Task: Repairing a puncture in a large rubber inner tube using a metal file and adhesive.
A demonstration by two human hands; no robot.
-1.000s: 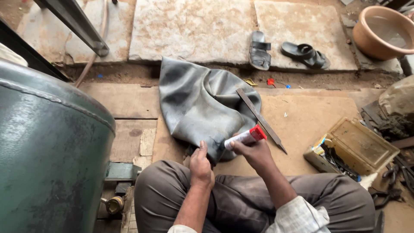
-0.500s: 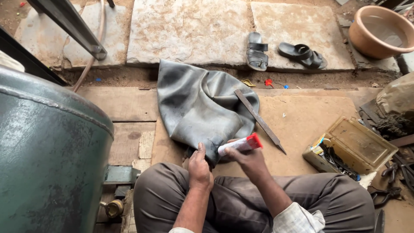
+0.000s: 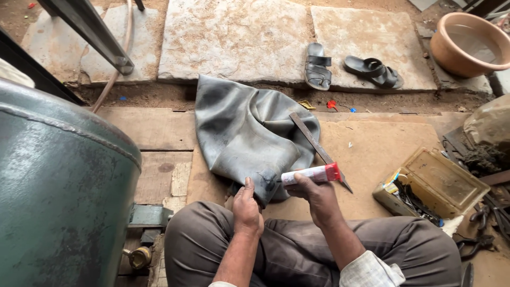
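Observation:
A limp grey rubber inner tube [image 3: 249,135] lies folded on the wooden boards in front of my crossed legs. My left hand [image 3: 246,208] presses on its near edge, beside a darker roughened spot [image 3: 267,178]. My right hand [image 3: 314,194] grips a white squeeze tube with a red end [image 3: 312,174], held level with its tip pointed at that spot. A long flat metal file [image 3: 317,146] rests slanted across the inner tube's right side.
A big green metal tank [image 3: 58,186] fills the left. An open yellowish tool box [image 3: 433,183] and dark tools [image 3: 481,234] sit at right. Two sandals [image 3: 345,69] lie on stone slabs beyond, with an orange basin [image 3: 470,42] at the far right.
My right hand has lowered the squeeze tube from a tilt to level and brought its tip closer to the dark spot. My left hand stays on the rubber.

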